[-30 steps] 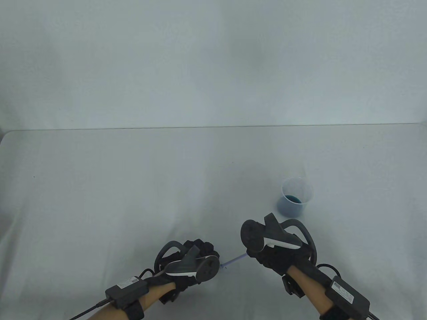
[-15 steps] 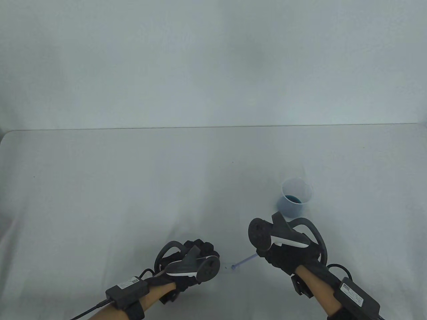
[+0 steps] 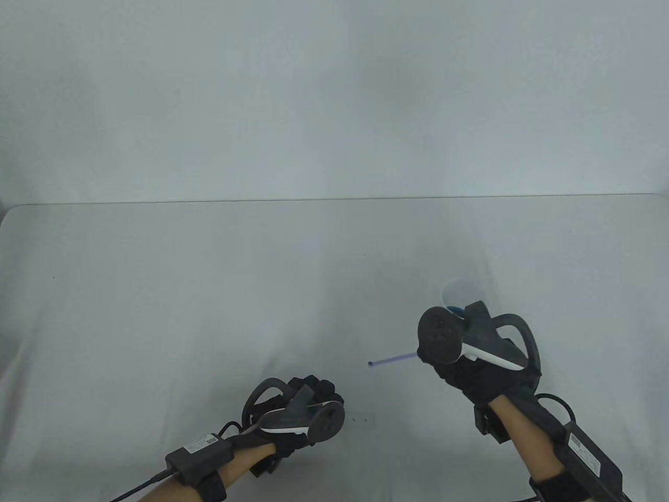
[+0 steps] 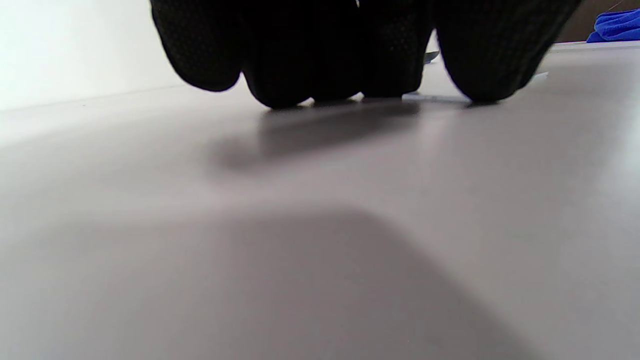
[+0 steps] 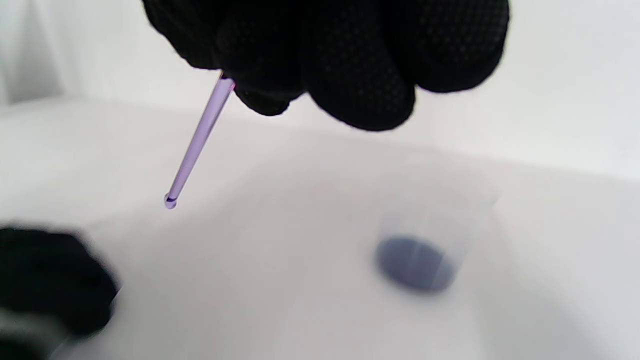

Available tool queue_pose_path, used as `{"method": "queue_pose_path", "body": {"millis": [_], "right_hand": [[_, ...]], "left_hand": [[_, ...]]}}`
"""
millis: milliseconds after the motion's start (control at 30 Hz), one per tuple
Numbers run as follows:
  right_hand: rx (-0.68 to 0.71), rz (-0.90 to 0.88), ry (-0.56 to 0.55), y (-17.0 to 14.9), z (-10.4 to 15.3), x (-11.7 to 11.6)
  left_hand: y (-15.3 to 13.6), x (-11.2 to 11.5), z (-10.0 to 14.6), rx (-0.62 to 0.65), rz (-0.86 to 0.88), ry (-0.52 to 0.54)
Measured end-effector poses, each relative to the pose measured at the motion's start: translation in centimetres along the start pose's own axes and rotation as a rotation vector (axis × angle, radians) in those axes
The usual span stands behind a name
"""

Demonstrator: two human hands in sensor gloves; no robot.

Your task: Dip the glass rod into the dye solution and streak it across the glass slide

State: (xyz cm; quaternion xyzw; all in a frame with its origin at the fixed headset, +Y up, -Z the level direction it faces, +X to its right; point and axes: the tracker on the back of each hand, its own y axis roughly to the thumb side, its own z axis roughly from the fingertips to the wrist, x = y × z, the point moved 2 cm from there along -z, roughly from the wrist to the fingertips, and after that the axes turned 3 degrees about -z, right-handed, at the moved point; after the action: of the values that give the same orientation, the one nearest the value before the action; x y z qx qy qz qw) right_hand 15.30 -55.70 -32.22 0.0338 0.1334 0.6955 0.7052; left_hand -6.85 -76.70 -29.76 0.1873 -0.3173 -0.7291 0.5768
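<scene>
My right hand [image 3: 462,372] pinches a thin violet glass rod [image 3: 393,359] and holds it in the air, tip pointing left. In the right wrist view the rod [image 5: 197,142] hangs from my fingers [image 5: 280,75] with a dark drop at its tip. The clear beaker of blue dye [image 3: 456,294] stands just behind that hand, partly hidden by the tracker; it also shows blurred in the right wrist view [image 5: 420,250]. My left hand [image 3: 313,397] rests fingertips down [image 4: 300,75] at one end of the faint glass slide [image 3: 361,418], which carries small dark dye specks.
The white table [image 3: 209,293] ends at a back edge against a pale wall. A blue cloth [image 4: 615,25] lies far off in the left wrist view. My left hand [image 5: 45,280] shows blurred at the lower left of the right wrist view.
My right hand has lifted the rod off the slide and moved up and to the right, toward the beaker. The left hand has not moved.
</scene>
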Motion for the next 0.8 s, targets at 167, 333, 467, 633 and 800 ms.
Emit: {"method": "queue_pose_path", "body": {"millis": [167,333,467,633,800], "right_hand": [[-0.195,0.031,-0.162,-4.3,-0.3,4.3],[-0.362,0.021,-0.136,-8.8,-1.9,3.9],[-0.45,0.056,-0.079,-10.9,-3.5,1.2],[-0.492,0.037,0.02,-12.1,-5.8,-3.0],[-0.5,0.052,0.063,-12.1,-7.3,-5.6]], "left_hand": [[0.0,0.0,0.0,0.0,0.0,0.0],[0.0,0.0,0.0,0.0,0.0,0.0],[0.0,0.0,0.0,0.0,0.0,0.0],[0.0,0.0,0.0,0.002,0.003,0.002],[0.0,0.0,0.0,0.003,0.005,0.002]]}}
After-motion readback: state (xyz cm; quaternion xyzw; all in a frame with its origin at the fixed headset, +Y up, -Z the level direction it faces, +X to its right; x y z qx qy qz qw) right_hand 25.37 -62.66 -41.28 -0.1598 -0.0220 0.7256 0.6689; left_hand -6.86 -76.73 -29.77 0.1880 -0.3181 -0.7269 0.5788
